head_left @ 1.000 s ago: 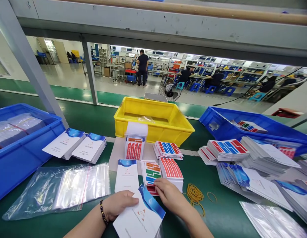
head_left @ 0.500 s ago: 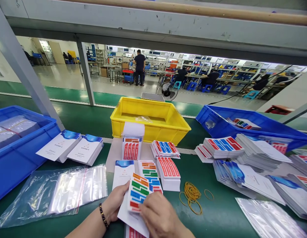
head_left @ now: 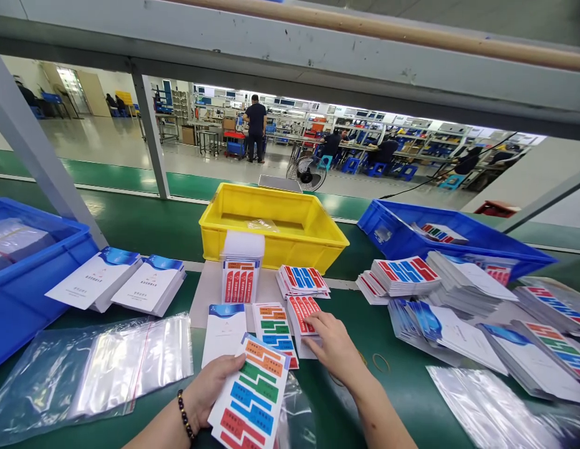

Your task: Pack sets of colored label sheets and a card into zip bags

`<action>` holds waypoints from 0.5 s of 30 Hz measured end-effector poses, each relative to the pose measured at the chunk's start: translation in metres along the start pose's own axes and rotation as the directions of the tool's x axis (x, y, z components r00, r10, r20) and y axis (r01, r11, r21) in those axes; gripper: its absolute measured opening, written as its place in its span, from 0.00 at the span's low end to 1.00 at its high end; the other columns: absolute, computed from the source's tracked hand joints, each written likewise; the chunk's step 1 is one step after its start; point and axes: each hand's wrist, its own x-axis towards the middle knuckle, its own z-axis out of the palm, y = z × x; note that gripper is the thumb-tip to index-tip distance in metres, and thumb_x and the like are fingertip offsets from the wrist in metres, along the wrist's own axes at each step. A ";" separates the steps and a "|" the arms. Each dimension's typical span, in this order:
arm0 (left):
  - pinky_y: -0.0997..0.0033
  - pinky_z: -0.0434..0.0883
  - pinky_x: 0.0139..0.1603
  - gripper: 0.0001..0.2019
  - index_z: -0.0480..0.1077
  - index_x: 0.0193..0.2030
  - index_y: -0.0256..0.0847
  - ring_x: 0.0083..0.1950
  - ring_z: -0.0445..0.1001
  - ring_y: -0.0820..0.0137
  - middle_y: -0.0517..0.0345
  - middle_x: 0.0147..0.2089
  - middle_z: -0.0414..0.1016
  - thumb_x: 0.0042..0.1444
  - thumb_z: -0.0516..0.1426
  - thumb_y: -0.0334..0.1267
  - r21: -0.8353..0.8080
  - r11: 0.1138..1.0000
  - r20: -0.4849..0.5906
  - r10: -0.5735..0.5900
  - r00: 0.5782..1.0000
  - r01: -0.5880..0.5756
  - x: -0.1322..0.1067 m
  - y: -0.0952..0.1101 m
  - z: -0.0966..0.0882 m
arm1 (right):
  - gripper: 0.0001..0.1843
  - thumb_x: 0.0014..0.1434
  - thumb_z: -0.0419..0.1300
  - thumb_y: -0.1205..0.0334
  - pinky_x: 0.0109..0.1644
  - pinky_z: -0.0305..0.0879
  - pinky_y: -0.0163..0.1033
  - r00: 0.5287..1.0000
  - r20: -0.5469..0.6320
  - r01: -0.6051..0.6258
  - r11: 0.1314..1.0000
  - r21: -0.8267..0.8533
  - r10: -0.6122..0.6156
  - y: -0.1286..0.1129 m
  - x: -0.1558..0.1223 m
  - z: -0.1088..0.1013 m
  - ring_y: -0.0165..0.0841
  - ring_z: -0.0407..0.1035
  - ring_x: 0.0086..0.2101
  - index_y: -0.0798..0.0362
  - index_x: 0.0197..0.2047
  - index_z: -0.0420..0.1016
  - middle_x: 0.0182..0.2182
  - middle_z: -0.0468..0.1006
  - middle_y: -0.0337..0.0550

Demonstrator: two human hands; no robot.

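My left hand (head_left: 206, 390) is closed on a sticker sheet (head_left: 255, 393) with orange, green, blue and red labels, its thumb on the left edge; white paper edges show behind it. My right hand (head_left: 334, 346) rests its fingers, spread apart, on a stack of red label sheets (head_left: 302, 312). Just left of that stack lies a pile of multicoloured sticker sheets (head_left: 275, 333). A white booklet with a blue top (head_left: 224, 330) lies beyond my left hand. Clear plastic (head_left: 297, 405) shows beneath the held sheet.
A yellow bin (head_left: 271, 240) stands behind the stacks. Blue bins flank it at the left (head_left: 42, 280) and right (head_left: 458, 234). Booklet stacks (head_left: 149, 284) and plastic bags (head_left: 126, 368) lie leftward. A rubber band (head_left: 380, 363) lies right of my right forearm.
My right hand has left the held sheet and moved up and right onto the red label stack. The sheet in my left hand has come lower and turned. The view has shifted slightly right.
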 end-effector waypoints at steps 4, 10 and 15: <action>0.65 0.70 0.41 0.20 0.71 0.38 0.25 0.35 0.77 0.60 0.41 0.35 0.78 0.42 0.65 0.39 0.066 0.997 0.017 0.040 0.999 -0.041 0.001 -0.002 -0.002 | 0.08 0.54 0.55 0.64 0.39 0.62 0.44 1.000 0.021 0.008 1.000 0.016 -0.008 0.000 0.000 0.000 0.40 0.66 0.39 0.52 0.39 0.70 0.39 0.73 0.47; 0.65 0.70 0.40 0.22 0.72 0.37 0.25 0.36 0.77 0.59 0.39 0.36 0.78 0.39 0.66 0.43 0.099 0.994 0.020 0.035 0.999 -0.036 0.000 -0.003 -0.001 | 0.07 0.56 0.54 0.63 0.38 0.63 0.43 0.999 0.011 0.031 0.995 0.091 -0.032 0.004 0.001 -0.004 0.39 0.67 0.38 0.51 0.38 0.71 0.38 0.73 0.46; 0.65 0.70 0.41 0.22 0.71 0.36 0.26 0.36 0.77 0.60 0.41 0.35 0.78 0.39 0.66 0.43 0.101 0.994 -0.013 0.033 0.999 -0.032 -0.001 -0.002 0.001 | 0.08 0.57 0.53 0.63 0.38 0.65 0.43 0.999 0.012 0.047 0.993 0.109 -0.049 0.007 0.001 -0.005 0.38 0.68 0.37 0.50 0.37 0.73 0.37 0.74 0.45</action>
